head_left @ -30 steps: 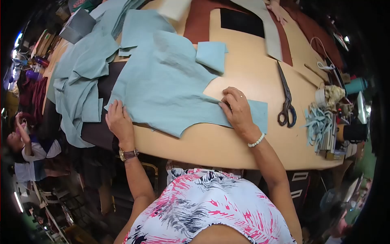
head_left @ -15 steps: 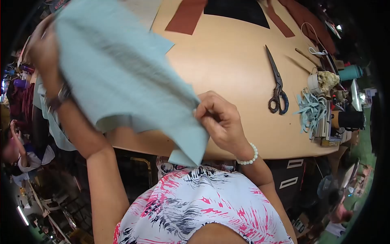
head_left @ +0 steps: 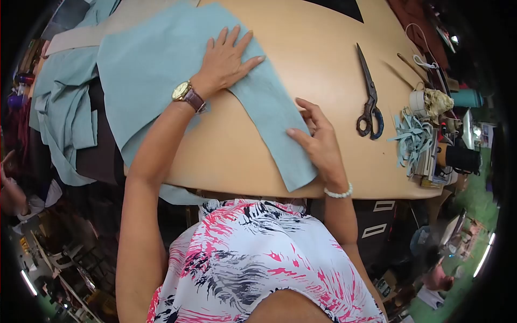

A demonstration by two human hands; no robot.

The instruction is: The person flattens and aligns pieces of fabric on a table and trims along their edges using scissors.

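A light blue-green piece of cut fabric (head_left: pixel 156 59) is spread on the table, with a curved cut-out and a narrow strip reaching toward the front edge. My left hand (head_left: pixel 223 62), wearing a watch, lies flat on it with fingers spread. At the strip's right edge is my right hand (head_left: pixel 318 134), a beaded bracelet on its wrist. Its thumb rests on the cloth and its index finger stretches out apart from it; the other fingertips are partly hidden. Black-handled scissors (head_left: pixel 369 102) lie on the table to the right of my hands.
More blue-green fabric (head_left: pixel 67 107) hangs folded at the left. On the right edge are a heap of fabric scraps (head_left: pixel 412 140), a white container (head_left: pixel 417 102), a teal bottle (head_left: pixel 467 98) and a black spool (head_left: pixel 463 159). Black material (head_left: pixel 342 6) lies at the far side.
The fabric, lifted and held up by both hands before, now lies spread on the table. My left hand has come down flat onto it; my right hand has loosened from its pinch and shifted right.
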